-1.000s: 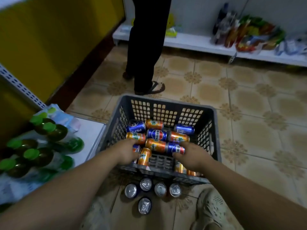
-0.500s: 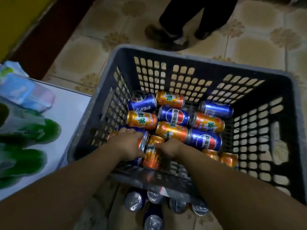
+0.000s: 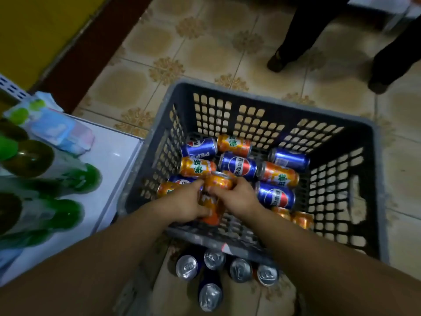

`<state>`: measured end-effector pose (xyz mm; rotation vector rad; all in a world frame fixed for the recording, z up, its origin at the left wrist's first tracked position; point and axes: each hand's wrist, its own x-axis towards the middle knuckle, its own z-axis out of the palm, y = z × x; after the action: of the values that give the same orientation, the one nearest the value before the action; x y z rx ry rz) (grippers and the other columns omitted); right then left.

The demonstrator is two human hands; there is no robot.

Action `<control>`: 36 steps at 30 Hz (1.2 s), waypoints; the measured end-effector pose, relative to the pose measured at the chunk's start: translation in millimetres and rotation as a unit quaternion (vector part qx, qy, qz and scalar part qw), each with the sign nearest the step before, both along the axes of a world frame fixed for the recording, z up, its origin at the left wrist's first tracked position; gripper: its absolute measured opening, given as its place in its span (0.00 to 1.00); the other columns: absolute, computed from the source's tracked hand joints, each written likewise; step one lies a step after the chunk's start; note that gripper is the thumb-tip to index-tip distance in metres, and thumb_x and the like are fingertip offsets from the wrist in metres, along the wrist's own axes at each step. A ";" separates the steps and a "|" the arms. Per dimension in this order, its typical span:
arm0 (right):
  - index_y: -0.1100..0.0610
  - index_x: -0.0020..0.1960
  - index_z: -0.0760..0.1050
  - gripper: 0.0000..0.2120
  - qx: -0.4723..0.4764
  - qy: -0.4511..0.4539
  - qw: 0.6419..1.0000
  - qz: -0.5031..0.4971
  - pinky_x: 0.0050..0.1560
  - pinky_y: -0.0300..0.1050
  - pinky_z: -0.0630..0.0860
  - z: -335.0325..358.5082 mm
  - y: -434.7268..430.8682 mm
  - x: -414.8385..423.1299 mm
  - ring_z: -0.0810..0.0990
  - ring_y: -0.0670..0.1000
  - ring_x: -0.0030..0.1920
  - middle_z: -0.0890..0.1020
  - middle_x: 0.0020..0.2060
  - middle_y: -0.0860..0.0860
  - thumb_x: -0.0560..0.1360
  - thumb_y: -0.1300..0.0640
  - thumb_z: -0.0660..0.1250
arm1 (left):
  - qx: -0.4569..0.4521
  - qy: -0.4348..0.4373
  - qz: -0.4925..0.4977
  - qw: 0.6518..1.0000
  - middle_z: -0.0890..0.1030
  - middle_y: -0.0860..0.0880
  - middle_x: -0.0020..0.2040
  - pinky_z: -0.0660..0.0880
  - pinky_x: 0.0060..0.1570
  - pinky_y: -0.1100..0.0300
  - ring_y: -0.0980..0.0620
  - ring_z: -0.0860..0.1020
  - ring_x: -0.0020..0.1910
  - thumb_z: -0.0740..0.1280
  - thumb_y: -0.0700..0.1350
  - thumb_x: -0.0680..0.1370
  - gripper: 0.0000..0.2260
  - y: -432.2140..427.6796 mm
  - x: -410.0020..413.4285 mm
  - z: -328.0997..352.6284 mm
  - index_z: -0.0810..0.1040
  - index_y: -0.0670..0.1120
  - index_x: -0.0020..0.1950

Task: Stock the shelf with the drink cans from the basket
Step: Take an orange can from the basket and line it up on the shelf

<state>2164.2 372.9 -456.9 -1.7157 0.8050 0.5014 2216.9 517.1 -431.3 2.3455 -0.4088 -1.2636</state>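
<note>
A dark grey plastic basket [image 3: 271, 106] stands on the tiled floor and holds several blue and orange drink cans lying on their sides. My left hand [image 3: 184, 202] grips an orange can [image 3: 210, 214] near the basket's near wall. My right hand [image 3: 237, 197] grips a second orange can [image 3: 219, 181] just above and beyond it. The two hands are close together, almost touching. A blue can [image 3: 238, 165] and another orange can [image 3: 197, 167] lie just beyond the hands. The white shelf [image 3: 114, 156] is at the left.
Several cans stand upright on the floor [image 3: 214, 261] in front of the basket. Green-capped bottles [image 3: 29, 158] and a pale packet [image 3: 57, 131] lie on the shelf. Another person's legs and shoes [image 3: 276, 62] stand beyond the basket at top right.
Both hands have closed round orange cans and lifted them slightly off the pile. The view has moved closer to the basket, and the other person's feet have shifted to the right.
</note>
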 end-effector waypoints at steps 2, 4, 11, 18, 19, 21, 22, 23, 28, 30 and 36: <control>0.51 0.61 0.70 0.32 0.014 -0.028 0.999 -0.022 0.54 0.52 0.79 46.2 -3.2 -0.6 0.80 0.51 0.51 0.80 0.52 0.48 0.63 0.41 0.77 | -0.051 0.015 0.083 0.995 0.78 0.53 0.60 0.73 0.60 0.56 0.54 0.77 0.56 0.75 0.48 0.70 0.32 0.4 -7.4 34.4 0.65 0.54 0.71; 0.51 0.64 0.69 0.33 0.034 -0.070 0.997 -0.025 0.54 0.53 0.79 97.5 -6.4 -1.2 0.80 0.50 0.52 0.79 0.54 0.48 0.63 0.42 0.77 | -0.106 0.035 0.142 0.984 0.78 0.54 0.60 0.73 0.63 0.52 0.54 0.78 0.56 0.76 0.49 0.68 0.34 1.4 -12.3 74.8 0.65 0.53 0.71; 0.53 0.53 0.75 0.17 0.064 -0.219 0.973 -0.020 0.52 0.55 0.81 296.5 14.5 -17.2 0.83 0.53 0.48 0.83 0.49 0.53 0.68 0.53 0.75 | -0.240 -0.032 0.228 0.943 0.77 0.55 0.56 0.76 0.53 0.60 0.57 0.77 0.53 0.74 0.45 0.72 0.31 29.3 -41.2 254.1 0.62 0.54 0.70; 0.51 0.63 0.67 0.24 0.118 -0.296 0.947 0.040 0.55 0.58 0.78 463.1 81.9 -60.8 0.80 0.54 0.51 0.79 0.54 0.55 0.72 0.51 0.73 | -0.255 -0.250 0.259 0.898 0.76 0.54 0.53 0.72 0.41 0.72 0.62 0.75 0.45 0.76 0.43 0.69 0.28 89.5 -108.0 420.1 0.66 0.52 0.65; 0.51 0.63 0.66 0.26 0.109 -0.305 0.944 0.057 0.55 0.59 0.78 482.1 93.9 -69.0 0.80 0.54 0.51 0.78 0.54 0.54 0.71 0.49 0.74 | -0.250 -0.269 0.263 0.892 0.76 0.53 0.55 0.74 0.46 0.67 0.59 0.76 0.48 0.77 0.44 0.68 0.30 100.7 -121.5 437.3 0.67 0.52 0.66; 0.52 0.62 0.66 0.28 0.072 -0.328 0.937 0.092 0.53 0.58 0.79 516.4 119.4 -86.4 0.80 0.54 0.51 0.77 0.53 0.54 0.68 0.49 0.76 | -0.253 -0.288 0.271 0.883 0.77 0.50 0.59 0.75 0.58 0.54 0.53 0.77 0.55 0.77 0.45 0.67 0.31 128.1 -150.4 464.8 0.66 0.54 0.65; 0.52 0.61 0.66 0.29 0.058 -0.343 0.931 0.111 0.52 0.58 0.80 531.9 133.8 -96.1 0.80 0.54 0.50 0.77 0.52 0.53 0.67 0.50 0.77 | -0.255 -0.293 0.277 0.879 0.77 0.49 0.60 0.74 0.61 0.51 0.52 0.77 0.56 0.77 0.46 0.67 0.30 143.5 -166.2 477.4 0.66 0.54 0.63; 0.52 0.61 0.67 0.29 0.049 -0.358 0.924 0.128 0.51 0.57 0.81 545.1 149.5 -106.3 0.80 0.54 0.49 0.77 0.52 0.53 0.66 0.50 0.77 | -0.257 -0.301 0.286 0.872 0.78 0.49 0.59 0.74 0.61 0.49 0.51 0.78 0.56 0.77 0.48 0.67 0.29 159.7 -182.9 488.9 0.66 0.55 0.62; 0.53 0.68 0.64 0.34 0.058 -0.398 0.885 0.235 0.54 0.58 0.79 577.1 238.2 -160.1 0.80 0.57 0.52 0.76 0.57 0.54 0.67 0.51 0.76 | -0.225 -0.340 0.371 0.834 0.76 0.47 0.60 0.77 0.56 0.52 0.51 0.79 0.54 0.75 0.45 0.72 0.33 244.6 -265.6 520.2 0.63 0.47 0.72; 0.53 0.69 0.64 0.33 0.074 -0.407 0.866 0.280 0.55 0.58 0.79 580.8 274.7 -178.1 0.79 0.57 0.53 0.76 0.58 0.55 0.68 0.53 0.75 | -0.193 -0.345 0.406 0.824 0.74 0.47 0.63 0.76 0.55 0.56 0.51 0.77 0.56 0.74 0.47 0.72 0.37 279.0 -296.3 524.8 0.59 0.47 0.75; 0.53 0.71 0.62 0.32 0.120 -0.397 0.818 0.400 0.43 0.42 0.77 580.8 375.8 -219.4 0.76 0.54 0.54 0.74 0.60 0.54 0.72 0.58 0.73 | -0.043 -0.356 0.473 0.805 0.67 0.48 0.73 0.69 0.60 0.58 0.49 0.69 0.68 0.73 0.56 0.72 0.38 377.7 -375.2 525.3 0.58 0.50 0.76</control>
<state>1944.8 748.7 124.0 -1.7392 -0.5999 0.3462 1841.7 894.9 94.0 2.3159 0.4690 0.1139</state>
